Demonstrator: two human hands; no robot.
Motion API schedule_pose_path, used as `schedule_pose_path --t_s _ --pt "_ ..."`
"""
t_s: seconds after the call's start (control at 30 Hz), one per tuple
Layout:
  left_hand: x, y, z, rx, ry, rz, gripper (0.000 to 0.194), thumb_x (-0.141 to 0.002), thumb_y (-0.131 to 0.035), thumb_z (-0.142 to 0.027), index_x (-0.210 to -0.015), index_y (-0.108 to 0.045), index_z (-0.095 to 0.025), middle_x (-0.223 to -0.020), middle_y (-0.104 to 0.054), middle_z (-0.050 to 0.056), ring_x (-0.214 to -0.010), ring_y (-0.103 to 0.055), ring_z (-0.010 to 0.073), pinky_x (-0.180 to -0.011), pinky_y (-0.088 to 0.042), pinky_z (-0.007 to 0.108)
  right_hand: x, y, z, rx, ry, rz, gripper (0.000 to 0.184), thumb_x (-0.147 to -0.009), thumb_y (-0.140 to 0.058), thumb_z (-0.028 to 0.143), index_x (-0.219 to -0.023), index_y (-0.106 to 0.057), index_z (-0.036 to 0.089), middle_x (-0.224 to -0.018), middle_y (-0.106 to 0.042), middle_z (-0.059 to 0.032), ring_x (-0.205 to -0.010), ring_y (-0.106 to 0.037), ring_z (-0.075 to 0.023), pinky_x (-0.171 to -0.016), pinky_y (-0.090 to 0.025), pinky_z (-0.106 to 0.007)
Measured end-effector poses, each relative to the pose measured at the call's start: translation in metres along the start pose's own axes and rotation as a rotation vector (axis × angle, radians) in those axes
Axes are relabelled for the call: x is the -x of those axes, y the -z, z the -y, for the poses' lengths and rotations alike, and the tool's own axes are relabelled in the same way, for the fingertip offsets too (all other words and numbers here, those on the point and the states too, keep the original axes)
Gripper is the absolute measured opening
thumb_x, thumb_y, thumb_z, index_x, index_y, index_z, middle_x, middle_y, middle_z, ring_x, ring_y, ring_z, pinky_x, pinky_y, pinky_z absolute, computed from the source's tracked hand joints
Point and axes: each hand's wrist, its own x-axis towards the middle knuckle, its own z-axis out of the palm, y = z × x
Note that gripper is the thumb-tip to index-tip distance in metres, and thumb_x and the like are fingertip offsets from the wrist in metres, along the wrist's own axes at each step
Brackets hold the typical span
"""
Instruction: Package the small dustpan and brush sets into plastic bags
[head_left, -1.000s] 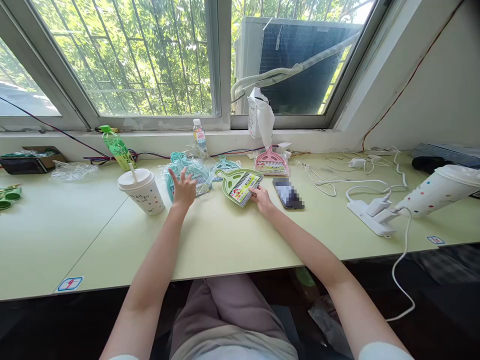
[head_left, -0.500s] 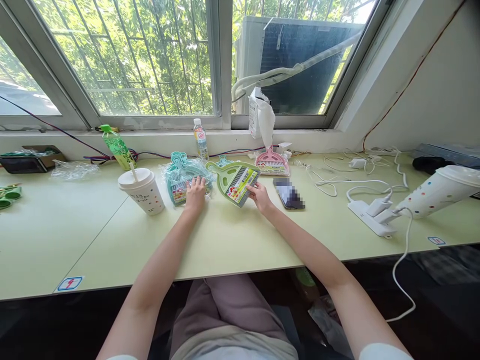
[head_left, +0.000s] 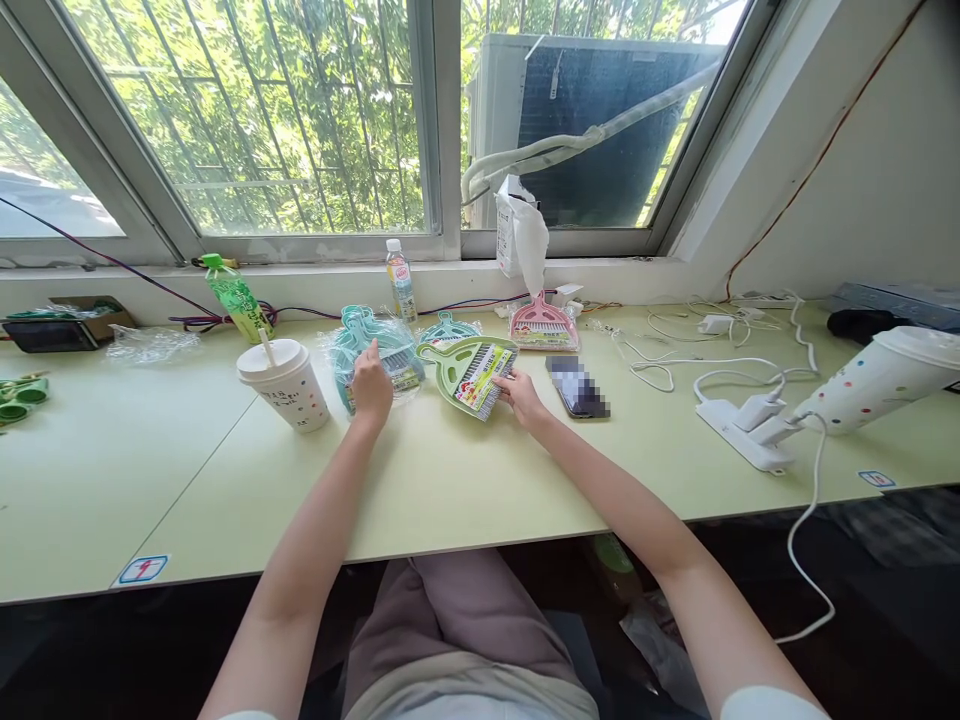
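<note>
A light-green dustpan and brush set [head_left: 469,375] with a bright printed label lies tilted, its handle to the left. My right hand [head_left: 521,395] is closed on its right edge. On the left is a pile of teal dustpan and brush sets [head_left: 349,345] in clear plastic wrap. My left hand [head_left: 372,387] is over the front of this pile with its fingers curled together; what they pinch, if anything, is hidden. Behind the green set lies another teal dustpan set [head_left: 448,328], and a pink dustpan and brush set [head_left: 541,325] rests near the sill.
A white lidded cup with straw [head_left: 283,385] stands left of the pile. Behind are a green bottle [head_left: 236,298] and a clear bottle [head_left: 401,282]. To the right lie a phone [head_left: 577,387], white cables, a power strip [head_left: 742,435] and a tipped cup [head_left: 874,385].
My left hand has moved slightly left across the teal pile, its fingers going from spread to curled. The green set has dropped a little and lies flatter, still in my right hand.
</note>
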Motion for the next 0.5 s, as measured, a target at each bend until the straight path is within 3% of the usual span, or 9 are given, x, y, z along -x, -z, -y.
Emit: schedule_pose_path --t_s 0.2,0.33,0.5 --pt "0.003 0.004 -0.010 0.013 -0.081 0.018 0.057 -0.087 -0.026 -0.005 -0.142 -0.043 -0.011 -0.124 -0.060 0.018 -0.120 -0.053 0.0278 -0.096 -0.049 0.041 0.014 -0.016 -0.001 0.047 0.024 0.209 0.023 -0.074 -0.068 0.013 -0.097 -0.065 0.016 -0.087 -0.074 -0.0044 -0.074 -0.070 -0.0165 -0.074 -0.060 -0.033" --pt "0.010 0.003 -0.024 0.027 -0.229 0.065 0.055 -0.089 -0.027 -0.005 -0.141 -0.044 -0.014 -0.135 -0.055 0.014 -0.128 -0.048 0.0243 -0.104 -0.044 0.039 0.019 -0.021 -0.006 0.034 0.038 0.151 0.021 -0.074 -0.068 0.014 -0.094 -0.064 0.016 -0.087 -0.074 -0.0042 -0.075 -0.070 -0.0165 -0.075 -0.060 -0.033" --pt "0.022 0.000 -0.044 0.057 -0.464 0.212 0.048 -0.093 -0.029 -0.012 -0.138 -0.046 -0.015 -0.143 -0.048 0.011 -0.136 -0.039 0.0219 -0.106 -0.043 0.036 0.016 -0.020 -0.014 -0.030 0.076 0.075 0.020 -0.074 -0.068 0.016 -0.093 -0.062 0.018 -0.085 -0.073 -0.0028 -0.075 -0.070 -0.0160 -0.077 -0.060 -0.033"
